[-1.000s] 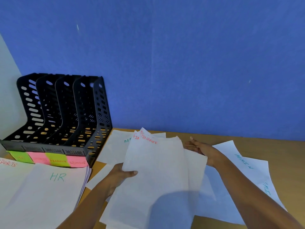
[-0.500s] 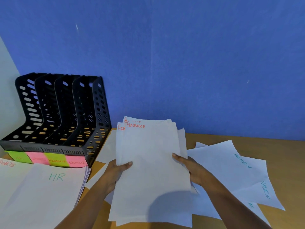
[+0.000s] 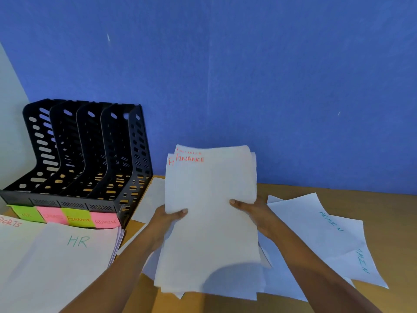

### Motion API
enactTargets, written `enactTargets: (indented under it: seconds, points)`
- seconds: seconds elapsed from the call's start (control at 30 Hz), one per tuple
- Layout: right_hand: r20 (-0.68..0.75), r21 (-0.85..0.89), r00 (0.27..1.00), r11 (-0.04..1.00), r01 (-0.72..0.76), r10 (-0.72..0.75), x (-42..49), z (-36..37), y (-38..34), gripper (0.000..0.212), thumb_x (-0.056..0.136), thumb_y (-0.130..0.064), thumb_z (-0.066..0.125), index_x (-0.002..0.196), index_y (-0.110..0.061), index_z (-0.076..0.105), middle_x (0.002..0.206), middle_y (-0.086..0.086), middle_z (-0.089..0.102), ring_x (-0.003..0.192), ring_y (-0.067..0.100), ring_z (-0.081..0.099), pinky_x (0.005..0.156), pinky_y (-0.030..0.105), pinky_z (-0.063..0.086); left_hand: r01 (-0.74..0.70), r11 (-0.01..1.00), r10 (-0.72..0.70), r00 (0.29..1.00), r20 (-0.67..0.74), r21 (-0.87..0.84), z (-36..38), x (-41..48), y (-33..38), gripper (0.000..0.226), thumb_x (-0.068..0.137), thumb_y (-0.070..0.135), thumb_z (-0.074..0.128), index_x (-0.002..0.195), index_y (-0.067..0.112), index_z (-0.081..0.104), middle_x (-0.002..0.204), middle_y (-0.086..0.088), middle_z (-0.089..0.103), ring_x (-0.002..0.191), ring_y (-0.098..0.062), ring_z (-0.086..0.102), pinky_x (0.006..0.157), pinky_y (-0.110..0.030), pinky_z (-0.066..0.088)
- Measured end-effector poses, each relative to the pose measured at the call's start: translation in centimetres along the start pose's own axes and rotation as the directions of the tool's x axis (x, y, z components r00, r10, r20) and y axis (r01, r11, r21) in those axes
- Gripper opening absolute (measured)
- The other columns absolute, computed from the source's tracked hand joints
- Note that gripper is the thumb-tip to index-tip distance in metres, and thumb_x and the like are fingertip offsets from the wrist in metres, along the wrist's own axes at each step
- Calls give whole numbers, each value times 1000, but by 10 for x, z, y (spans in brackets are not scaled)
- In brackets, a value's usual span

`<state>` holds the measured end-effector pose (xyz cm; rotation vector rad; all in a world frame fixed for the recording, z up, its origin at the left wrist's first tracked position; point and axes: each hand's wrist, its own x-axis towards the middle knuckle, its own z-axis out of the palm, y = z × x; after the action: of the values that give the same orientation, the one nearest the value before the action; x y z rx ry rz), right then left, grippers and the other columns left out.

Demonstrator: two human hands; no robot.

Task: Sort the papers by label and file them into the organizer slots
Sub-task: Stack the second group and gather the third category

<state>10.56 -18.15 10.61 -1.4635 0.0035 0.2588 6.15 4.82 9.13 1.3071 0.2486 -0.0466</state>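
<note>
Head view. Both hands hold one stack of white papers (image 3: 209,222) at frame centre, lifted off the table (image 3: 388,213) and tilted toward the camera.

- Left hand (image 3: 163,222): grips the stack's left edge, at 9 o'clock on the stack. The thumb lies across the front sheet and the fingers are behind, hidden.
- Right hand (image 3: 256,211): grips the right edge at 3 o'clock in the same way, thumb on the front and fingers behind.
- The top sheet reads "FINANCE" in red at its upper left corner, about 11 o'clock. Red lettering on the sheets behind peeks out beside it, so the edges are not squared up.

Black organizer (image 3: 85,154): at 9 to 10 o'clock from the stack, against the blue wall (image 3: 248,75), with four upright slots that show no papers. Sticky notes (image 3: 65,218) run along its front lip, left to right: green "HR", pink (illegible), green "FINANCE", pink "ADMIN".

Pile marked "HR" (image 3: 67,263): flat on the table at 8 o'clock, just in front of the organizer. A sheet ending in "ORTS" (image 3: 11,224) is partly under its left side.

Loose sheets marked "ADMIN" (image 3: 320,229): flat at 3 to 4 o'clock, overlapping each other and running under the right forearm. One more sheet (image 3: 150,199) lies between the organizer and the stack; its label is not visible.
</note>
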Motion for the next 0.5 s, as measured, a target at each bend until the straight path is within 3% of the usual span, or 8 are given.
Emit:
enactTargets:
  seconds: [0.07,0.2,0.3,0.4,0.5]
  points:
    - [-110,-43,985,991,130,-134,1,3,-13,41,75,-11,74,110,-20,55,104,-1,65,92,12,62,76,23,53,-136,989,138,990,-35,56,8,2,16,41,85,-3,59,125,4,52,114,-8,60,104,-24,56,100,-39,42]
    - [-302,-124,915,962,242,-269,1,10,-30,46,73,-22,76,112,-7,57,108,8,64,100,26,61,91,41,52,-334,935,345,935,-84,123,26,6,41,21,89,8,58,108,17,55,91,8,63,85,-13,61,74,-27,49]
    - [-344,-155,896,958,240,-281,-3,11,-32,30,77,-25,73,96,-15,53,97,5,61,95,25,58,92,43,51,-362,923,376,919,-114,129,34,6,43,23,88,12,60,108,18,52,89,9,61,82,-10,59,61,-19,51]
    - [-337,-147,897,957,250,-286,-8,9,-26,35,75,-24,75,102,-9,58,100,9,65,98,29,62,87,44,54,-346,929,362,924,-127,133,35,3,34,25,85,10,63,106,19,51,88,10,60,80,-6,58,54,-11,51]
    - [-267,-107,927,964,243,-263,-13,5,-18,28,78,-16,72,101,-15,56,96,3,63,93,22,61,75,28,54,-315,939,331,937,-110,139,32,2,24,22,84,10,65,103,18,56,89,8,63,82,-13,61,53,-11,53]
